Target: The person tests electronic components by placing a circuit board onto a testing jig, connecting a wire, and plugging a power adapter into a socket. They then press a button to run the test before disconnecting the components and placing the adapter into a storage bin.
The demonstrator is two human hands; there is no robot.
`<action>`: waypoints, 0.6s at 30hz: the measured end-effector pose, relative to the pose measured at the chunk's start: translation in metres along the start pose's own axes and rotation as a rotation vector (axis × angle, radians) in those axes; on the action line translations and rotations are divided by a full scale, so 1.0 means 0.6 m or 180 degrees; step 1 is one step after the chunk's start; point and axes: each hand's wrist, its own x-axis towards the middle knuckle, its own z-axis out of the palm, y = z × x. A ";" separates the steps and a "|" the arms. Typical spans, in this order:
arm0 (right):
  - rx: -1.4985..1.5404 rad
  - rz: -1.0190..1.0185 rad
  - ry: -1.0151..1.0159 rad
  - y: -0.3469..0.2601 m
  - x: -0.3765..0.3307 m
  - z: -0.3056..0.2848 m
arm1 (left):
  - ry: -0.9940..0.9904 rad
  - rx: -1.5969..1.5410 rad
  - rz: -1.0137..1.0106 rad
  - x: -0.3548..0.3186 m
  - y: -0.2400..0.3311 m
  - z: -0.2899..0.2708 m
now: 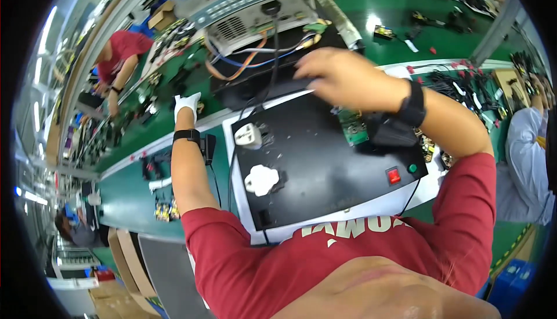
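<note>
My left hand (187, 105) wears a white glove and a black wrist strap. It reaches out to the green bench (125, 188) left of a black test box (325, 162), fingers extended, with nothing seen in it. My right hand (342, 75) is bare and motion-blurred, with a black band on the wrist. It hovers over the far edge of the box beside a black tray (255, 84) and cables, fingers curled; any grip is unclear. A small green circuit board (353, 127) lies on the box just below that hand.
Two white plug adapters (248, 136) (261, 179), a red switch (394, 175) and a green button (412, 168) sit on the box. A grey test instrument (249, 5) with wires stands behind. Other people work at left (119, 58) and right (525, 162).
</note>
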 end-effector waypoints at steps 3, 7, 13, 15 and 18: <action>-0.0662 0.1934 0.0179 0.145 -0.060 -0.099 | -0.1048 -0.0284 0.1098 0.032 0.057 0.030; -0.1951 0.3214 -0.0426 0.348 -0.123 -0.102 | -0.1150 -0.2767 0.0506 0.003 0.090 0.032; -0.1229 0.2999 -0.0263 0.404 -0.154 -0.087 | 0.1701 -0.1111 0.1814 -0.155 0.147 -0.090; -0.0771 0.2865 -0.0018 0.343 -0.136 -0.136 | 0.1994 -0.1131 0.2973 -0.234 0.200 -0.117; -0.0607 0.2164 0.0025 0.196 -0.115 -0.189 | 0.1797 -0.0563 0.4472 -0.381 0.287 -0.097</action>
